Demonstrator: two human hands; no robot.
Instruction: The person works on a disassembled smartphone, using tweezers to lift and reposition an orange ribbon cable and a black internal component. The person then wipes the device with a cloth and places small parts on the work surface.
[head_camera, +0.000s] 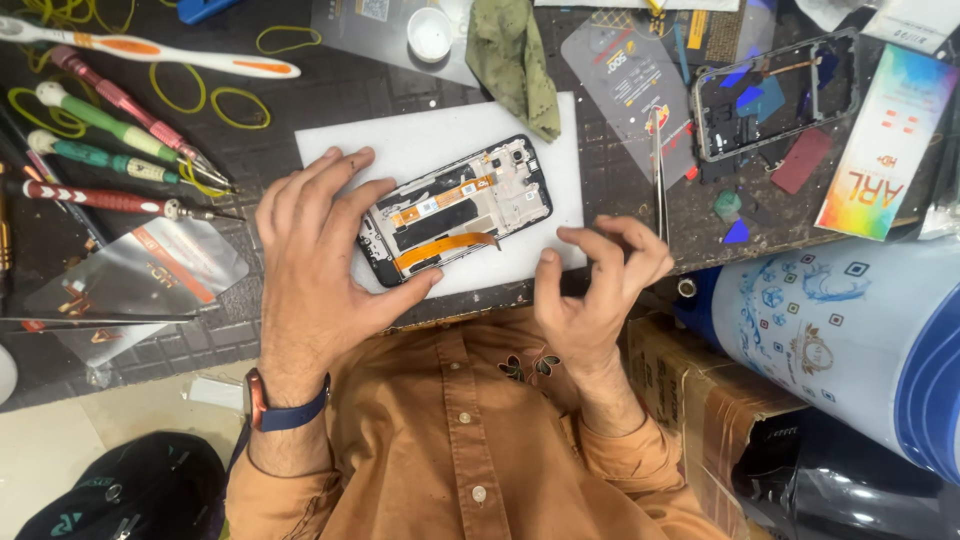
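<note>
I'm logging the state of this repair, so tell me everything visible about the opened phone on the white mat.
The opened black smartphone lies flat and askew on the white rectangular mat, back cover off. Its metal mid-frame, an orange flex ribbon, a black patch and a camera hole near the upper right corner show. The left hand steadies its left end, thumb at the lower edge. The right hand hovers apart.

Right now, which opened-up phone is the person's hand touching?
The open phone with the orange ribbon on the white mat; the left hand steadies it. The other phone frame lies untouched, far right.
</note>
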